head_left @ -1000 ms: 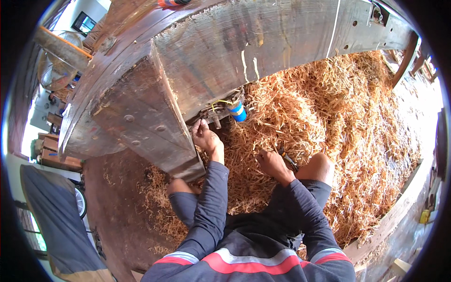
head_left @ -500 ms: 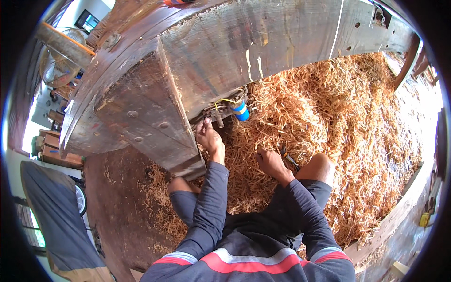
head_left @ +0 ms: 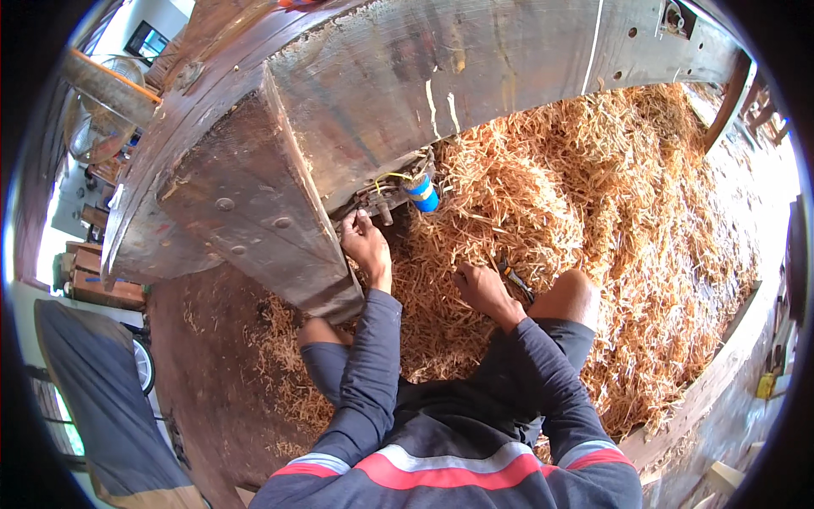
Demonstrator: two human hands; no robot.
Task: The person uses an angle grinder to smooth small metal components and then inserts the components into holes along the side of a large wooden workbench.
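My left hand point(head_left: 369, 253) reaches under the big grey machine housing point(head_left: 475, 76), its fingertips pinched together beside small metal parts. What they hold, if anything, is too small to name. Just right of those fingertips a short metal stub point(head_left: 386, 214) sticks down. Beyond it are a yellow wire point(head_left: 388, 176) and a blue cylinder point(head_left: 423, 197) with a pale band. My right hand point(head_left: 483, 290) is curled into a fist above the wood shavings point(head_left: 509, 204). Anything inside that fist is hidden. Close to its right lies a dark hand tool with orange marks point(head_left: 515, 278), by my right knee.
A grey metal panel with bolt heads point(head_left: 254, 212) slants down at my left. Shavings are heaped ahead and to the right, up to a wooden beam point(head_left: 704, 399). A fan point(head_left: 103, 127) and a cloth-covered object point(head_left: 102, 382) stand at the left.
The whole view has shifted slightly, so the housing and blue cylinder appear a little farther left. My left hand stays at the metal parts; my right fist stays near the dark tool.
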